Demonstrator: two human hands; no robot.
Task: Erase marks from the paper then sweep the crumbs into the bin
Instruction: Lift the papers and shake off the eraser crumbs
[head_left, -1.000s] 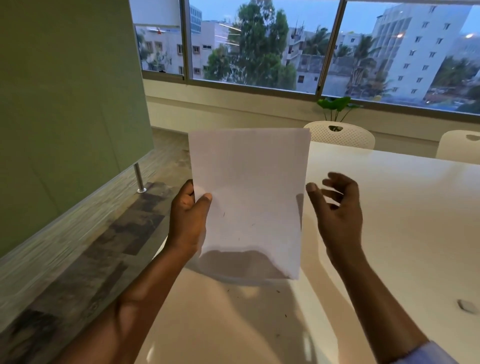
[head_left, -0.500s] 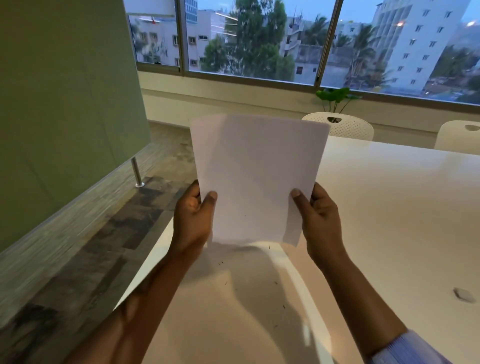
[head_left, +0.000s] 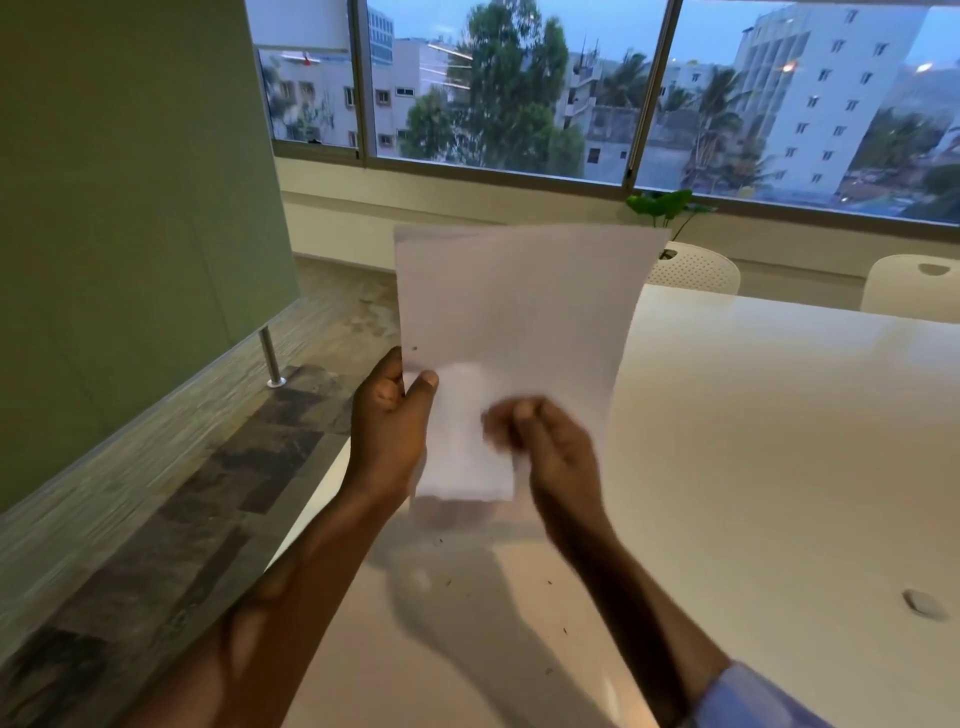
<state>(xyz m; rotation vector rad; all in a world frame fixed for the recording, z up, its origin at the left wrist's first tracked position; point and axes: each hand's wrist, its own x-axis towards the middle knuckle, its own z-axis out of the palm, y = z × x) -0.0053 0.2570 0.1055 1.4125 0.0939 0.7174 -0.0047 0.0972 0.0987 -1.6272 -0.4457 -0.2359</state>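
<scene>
A white table stands before a wide window showing buildings at dusk. The left hand pinches a white paper by its left edge, thumb on the front; the sheet rises above the grip. Just right of the grip the right hand is blurred, so I cannot tell whether it holds the paper. Dark crumbs dot the table below the grip.

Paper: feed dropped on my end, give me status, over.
Left hand grips white paper sheet by its left edge, upright over white table. Right hand blurred at lower edge, grip unclear. Dark crumbs on table; no bin in view.
</scene>
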